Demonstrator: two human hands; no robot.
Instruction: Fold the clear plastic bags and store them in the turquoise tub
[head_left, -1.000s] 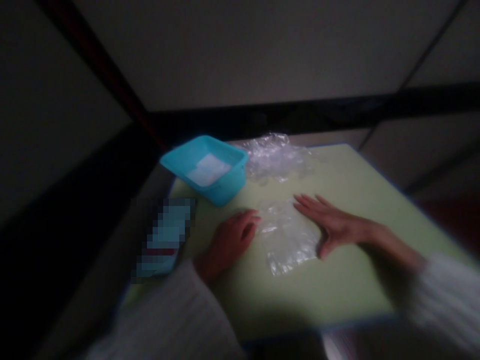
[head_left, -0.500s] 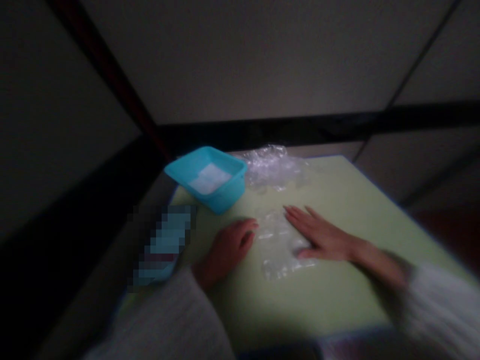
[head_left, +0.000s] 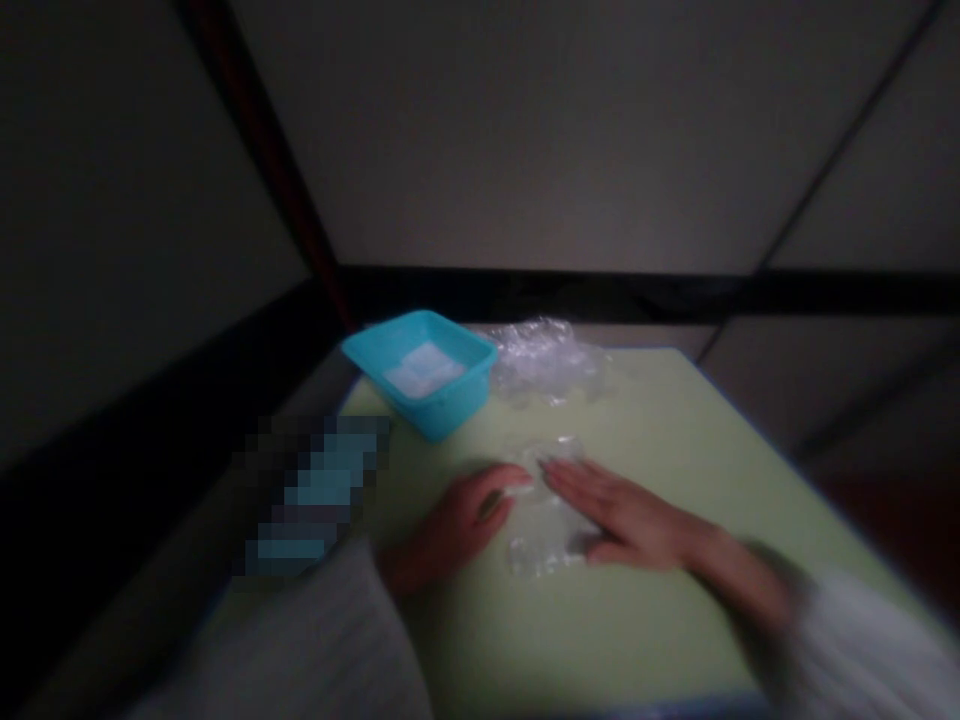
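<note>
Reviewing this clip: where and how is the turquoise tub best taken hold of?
Probably by the near-right rim of the turquoise tub, coming from above on the person's side. Its open top and raised walls leave an edge to pinch, above the white contents. That wall faces the person, the left hand is nearer, and crumpled plastic crowds the far-right side.

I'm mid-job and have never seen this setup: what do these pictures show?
There is no machine: these are a person's two bare hands. One head-worn camera, looking forward and down, takes every picture. On the yellow-green table lies a flat clear plastic piece. The right hand lies flat across its right side; the left hand curls at its left edge, too blurred to tell whether it pinches. Farther back are a blue basin with something white inside and a crumpled clear heap. A pixelated object lies at left.
</note>
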